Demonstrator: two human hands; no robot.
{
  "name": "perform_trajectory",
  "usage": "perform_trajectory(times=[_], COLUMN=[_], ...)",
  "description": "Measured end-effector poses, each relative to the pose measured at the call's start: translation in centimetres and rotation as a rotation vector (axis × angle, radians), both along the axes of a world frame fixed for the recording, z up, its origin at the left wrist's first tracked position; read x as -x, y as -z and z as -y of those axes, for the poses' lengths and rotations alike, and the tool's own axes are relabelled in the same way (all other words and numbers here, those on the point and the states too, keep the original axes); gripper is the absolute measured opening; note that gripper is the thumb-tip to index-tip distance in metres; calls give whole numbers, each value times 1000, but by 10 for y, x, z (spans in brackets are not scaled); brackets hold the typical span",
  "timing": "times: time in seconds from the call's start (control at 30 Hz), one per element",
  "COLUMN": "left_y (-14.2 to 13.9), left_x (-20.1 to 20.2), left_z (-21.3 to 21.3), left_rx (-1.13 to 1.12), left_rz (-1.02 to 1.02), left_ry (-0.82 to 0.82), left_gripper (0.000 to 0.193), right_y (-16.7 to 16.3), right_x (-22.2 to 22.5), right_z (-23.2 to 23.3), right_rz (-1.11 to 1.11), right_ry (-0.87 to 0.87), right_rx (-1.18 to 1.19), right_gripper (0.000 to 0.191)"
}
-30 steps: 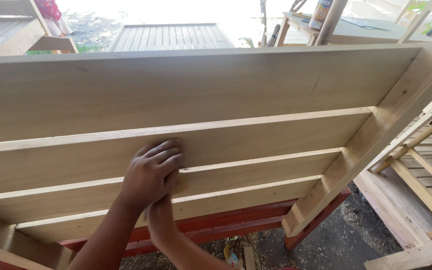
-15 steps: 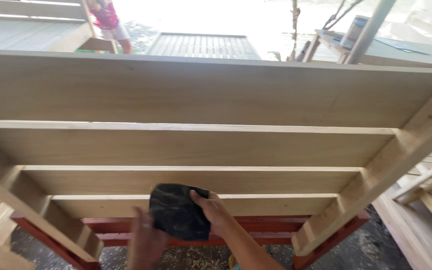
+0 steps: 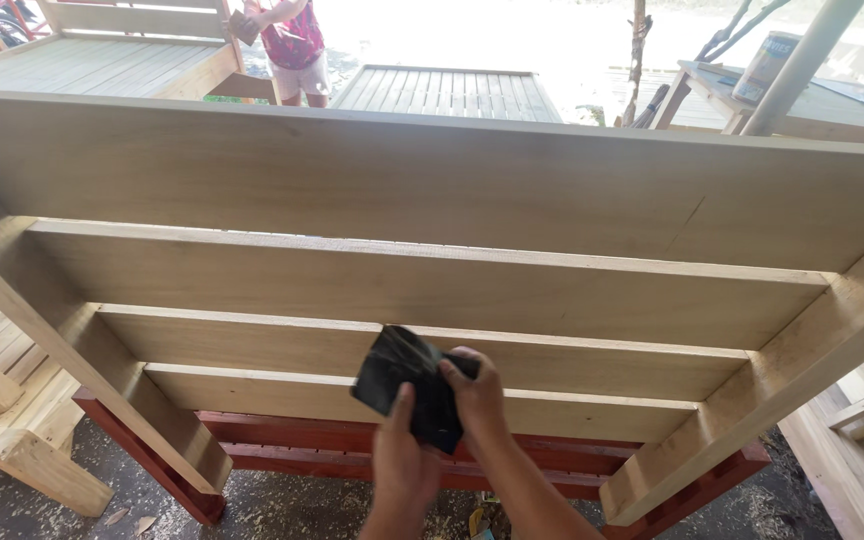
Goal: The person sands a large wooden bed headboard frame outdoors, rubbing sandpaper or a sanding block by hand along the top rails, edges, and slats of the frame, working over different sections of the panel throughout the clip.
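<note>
A large bare-wood frame with several wide slats (image 3: 432, 290) stands tilted in front of me on red metal supports. Both my hands are low in the middle of the view, in front of the lower slats. My left hand (image 3: 400, 462) and my right hand (image 3: 474, 393) together hold a black sheet of sandpaper (image 3: 404, 380), which is bent and lifted off the wood. The left thumb lies on the sheet's front, the right fingers grip its right edge.
Angled side rails (image 3: 72, 340) (image 3: 802, 370) bound the slats left and right. The red steel stand (image 3: 352, 450) sits beneath, over a ground strewn with wood shavings. Another person (image 3: 287, 45) stands beyond the frame by more slatted wooden furniture (image 3: 452, 90). A can (image 3: 764, 65) rests on a bench, upper right.
A second ago one hand lay flat on a slat. The view has since shifted left and up, and both hands now hold the black sandpaper lifted clear of the wood.
</note>
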State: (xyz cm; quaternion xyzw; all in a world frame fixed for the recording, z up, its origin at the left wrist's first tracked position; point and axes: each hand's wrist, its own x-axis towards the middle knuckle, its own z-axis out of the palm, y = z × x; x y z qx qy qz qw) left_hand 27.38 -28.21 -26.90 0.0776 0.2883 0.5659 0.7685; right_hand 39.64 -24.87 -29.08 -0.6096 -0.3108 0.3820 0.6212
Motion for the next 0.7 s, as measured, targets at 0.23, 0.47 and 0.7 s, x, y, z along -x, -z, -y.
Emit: perform_trajectory(times=[0.23, 0.47, 0.7], left_y=[-26, -34, -17], left_x=[148, 83, -40], left_z=[-101, -168, -103], left_rx=[65, -120, -705], left_rz=[-479, -1273, -1940], left_ry=[-815, -522, -22], left_gripper=[44, 28, 12], right_y=[-80, -101, -101], right_x=[-77, -71, -89], right_z=[-3, 3, 10], right_rz=[-1140, -1089, -1147], right_ry=[164, 79, 198], right_rx=[-83, -123, -124], right_gripper=[71, 78, 77])
